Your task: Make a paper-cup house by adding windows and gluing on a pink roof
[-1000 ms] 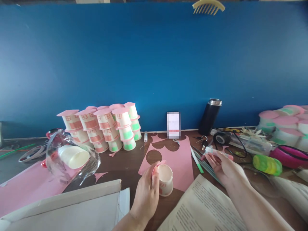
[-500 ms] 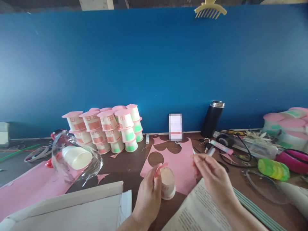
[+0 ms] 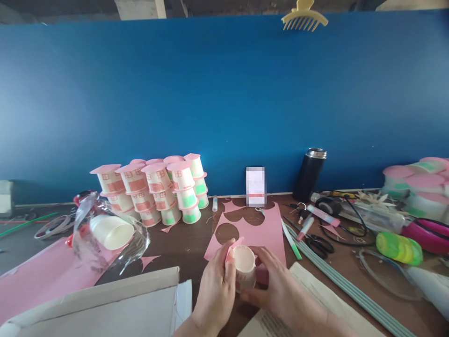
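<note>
My left hand (image 3: pixel 219 283) is closed on a small piece of pink paper (image 3: pixel 240 242), beside an upside-down white paper cup (image 3: pixel 244 260). The paper's shape is mostly hidden by the fingers. On the cup's side a reddish drawing partly shows. From the right, my right hand (image 3: pixel 280 283) curves round the same cup, thumb low at the front and fingers behind. Beyond the hands lies a pink sheet (image 3: pixel 261 229) with round holes cut out of it.
Stacked cups with pink paper tops (image 3: pixel 154 192) stand back left, near bagged white cups (image 3: pixel 112 231). An open white box (image 3: pixel 105 309) is front left. Rightward lie scissors (image 3: pixel 319 245), green-grey sticks (image 3: pixel 345 278) and a green bottle (image 3: pixel 399 248); a black flask (image 3: pixel 310 175) stands behind.
My right hand has moved left and down from above the pink sheet to the cup. This uncovers the scissors and a green-and-white strip. My left hand stays nearly in place.
</note>
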